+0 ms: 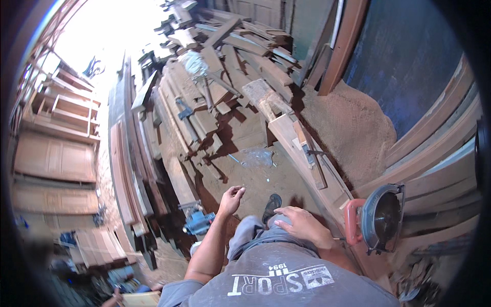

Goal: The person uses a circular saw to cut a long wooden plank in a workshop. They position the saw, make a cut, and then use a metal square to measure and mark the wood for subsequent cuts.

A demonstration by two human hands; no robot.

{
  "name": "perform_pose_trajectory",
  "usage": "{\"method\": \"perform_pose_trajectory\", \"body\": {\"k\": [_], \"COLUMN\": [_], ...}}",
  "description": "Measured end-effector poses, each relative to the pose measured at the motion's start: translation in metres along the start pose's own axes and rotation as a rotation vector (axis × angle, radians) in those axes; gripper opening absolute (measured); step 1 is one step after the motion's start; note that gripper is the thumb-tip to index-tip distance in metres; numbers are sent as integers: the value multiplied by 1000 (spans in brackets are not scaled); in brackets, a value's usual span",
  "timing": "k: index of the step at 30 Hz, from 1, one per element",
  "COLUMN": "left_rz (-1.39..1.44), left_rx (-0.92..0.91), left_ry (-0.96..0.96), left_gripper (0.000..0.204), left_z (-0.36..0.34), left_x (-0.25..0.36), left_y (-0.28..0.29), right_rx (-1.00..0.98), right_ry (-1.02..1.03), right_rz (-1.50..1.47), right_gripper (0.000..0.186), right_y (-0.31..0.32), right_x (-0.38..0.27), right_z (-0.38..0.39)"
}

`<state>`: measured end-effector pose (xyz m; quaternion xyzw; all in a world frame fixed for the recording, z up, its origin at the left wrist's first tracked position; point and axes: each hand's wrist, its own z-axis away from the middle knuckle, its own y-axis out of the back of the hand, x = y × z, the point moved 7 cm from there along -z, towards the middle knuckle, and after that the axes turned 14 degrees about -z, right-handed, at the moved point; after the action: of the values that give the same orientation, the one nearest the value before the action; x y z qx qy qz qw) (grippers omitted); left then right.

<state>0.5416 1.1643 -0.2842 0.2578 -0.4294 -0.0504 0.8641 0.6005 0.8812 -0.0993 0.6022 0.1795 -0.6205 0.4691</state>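
My left hand (231,200) is held out in front of me, its fingers curled in; whatever it may hold is hidden. Spread flat over my thigh, my right hand (302,223) carries nothing. A circular saw (382,219) with a red handle (353,221) stands to the right of that hand, on or beside a long wooden beam (294,134). On the beam lie a narrow wood strip (318,171) and a dark metal tool (313,152). Left of my left forearm sits a blue power tool (198,223).
Piled boards (250,64) fill the far side, with a hammer-like tool (184,109) on them. A sawdust heap (353,128) lies right of the beam. Panelled doors (55,159) line the left. Clear plastic (257,157) lies on the floor. Another person's hand (115,297) shows lower left.
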Motion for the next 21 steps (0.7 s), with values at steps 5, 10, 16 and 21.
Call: {"method": "perform_pose_trajectory", "body": {"k": [5,10,16,21], "left_rz": [10,-163,-422,-529], "left_rx": [49,307,487,429], "left_ry": [-4,-389,-750,-744], "left_gripper": [39,31,29,42], "left_z": [-125,-258,-406,-468], "left_x": [64,191,317,322], "left_y": [39,60,44,28], "right_rx": [246,663,1088,606], "right_ry": [-46,-50,-127,-581], "right_rz": [-339,-749,-663,-694], "right_gripper": [30,24,35,35], "right_y": [58,136,276,287], "right_x": [-19,-11,67,262], "right_z": [-53,-116,-253,-434]}}
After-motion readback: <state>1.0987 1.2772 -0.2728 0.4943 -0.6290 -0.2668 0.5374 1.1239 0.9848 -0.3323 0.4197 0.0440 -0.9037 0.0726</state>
